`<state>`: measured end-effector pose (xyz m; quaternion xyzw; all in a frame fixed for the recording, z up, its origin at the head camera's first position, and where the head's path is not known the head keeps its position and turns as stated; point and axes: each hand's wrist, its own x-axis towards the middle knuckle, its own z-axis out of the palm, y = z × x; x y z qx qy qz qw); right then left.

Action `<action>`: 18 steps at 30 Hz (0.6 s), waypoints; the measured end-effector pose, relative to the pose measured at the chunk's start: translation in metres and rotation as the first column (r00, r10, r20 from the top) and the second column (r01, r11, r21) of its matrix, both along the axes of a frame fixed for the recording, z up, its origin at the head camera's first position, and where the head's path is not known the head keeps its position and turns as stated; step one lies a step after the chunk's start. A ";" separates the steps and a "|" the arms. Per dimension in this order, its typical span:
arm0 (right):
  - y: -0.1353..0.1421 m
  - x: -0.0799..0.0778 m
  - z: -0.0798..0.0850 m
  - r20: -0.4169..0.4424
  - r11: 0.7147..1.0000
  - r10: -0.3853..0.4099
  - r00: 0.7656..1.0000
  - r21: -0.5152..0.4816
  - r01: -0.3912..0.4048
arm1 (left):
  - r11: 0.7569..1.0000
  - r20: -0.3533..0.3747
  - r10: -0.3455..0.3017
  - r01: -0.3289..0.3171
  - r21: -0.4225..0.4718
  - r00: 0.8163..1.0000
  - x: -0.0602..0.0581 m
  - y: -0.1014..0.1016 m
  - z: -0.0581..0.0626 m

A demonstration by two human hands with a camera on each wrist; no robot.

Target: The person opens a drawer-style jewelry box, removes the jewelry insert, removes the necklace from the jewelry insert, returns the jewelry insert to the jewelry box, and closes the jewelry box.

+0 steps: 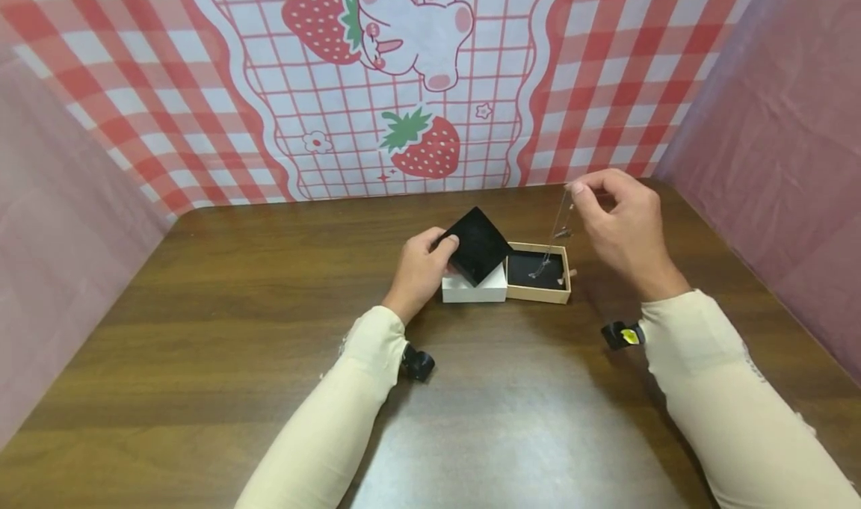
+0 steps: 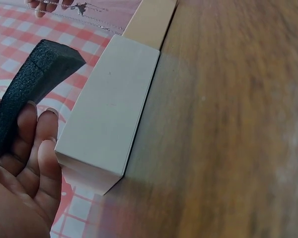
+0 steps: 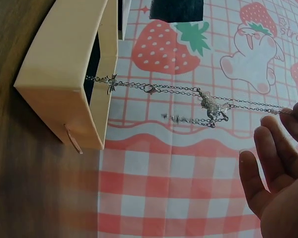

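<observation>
Between thumb and forefinger, my right hand [image 1: 625, 225] pinches a thin silver necklace [image 3: 211, 105] with small charms. The chain hangs down, its lower end reaching into a tan open box [image 1: 538, 294] with a black pad [image 1: 525, 267] inside. A short ribbon tab [image 3: 72, 139] sticks out of the box's side. My left hand [image 1: 418, 270] grips a square black foam pad [image 1: 476, 247] by one corner, tilted above a white box [image 1: 474, 292]. In the left wrist view the foam's thick edge shows; the white box's top is partly hidden in the head view.
The white and tan boxes stand side by side on a brown wooden table [image 1: 269, 292]. Behind rises a red-and-white checked cloth [image 1: 605, 83] with strawberries. Pink cloth [image 1: 773, 143] hangs at both sides. A black wrist camera [image 1: 418, 364] sits at the left cuff.
</observation>
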<state>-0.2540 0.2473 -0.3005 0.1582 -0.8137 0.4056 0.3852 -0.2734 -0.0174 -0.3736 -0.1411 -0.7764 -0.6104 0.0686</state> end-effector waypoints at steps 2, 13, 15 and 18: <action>0.001 0.000 0.001 -0.012 1.000 0.001 1.000 0.000 -0.001 | 1.000 0.001 -0.005 0.005 0.004 1.000 0.000 0.000 0.000; 0.009 0.000 0.006 -0.033 0.999 -0.005 0.999 -0.045 0.003 | 1.000 -0.002 -0.011 0.011 0.006 1.000 0.001 0.000 0.000; 0.009 0.001 0.008 -0.038 0.997 -0.009 0.999 -0.072 0.007 | 1.000 -0.006 -0.011 0.011 0.001 1.000 0.000 0.000 0.000; 0.006 0.004 0.012 -0.051 0.993 -0.026 0.998 -0.115 0.020 | 1.000 -0.009 -0.009 0.009 -0.006 1.000 0.000 -0.001 0.000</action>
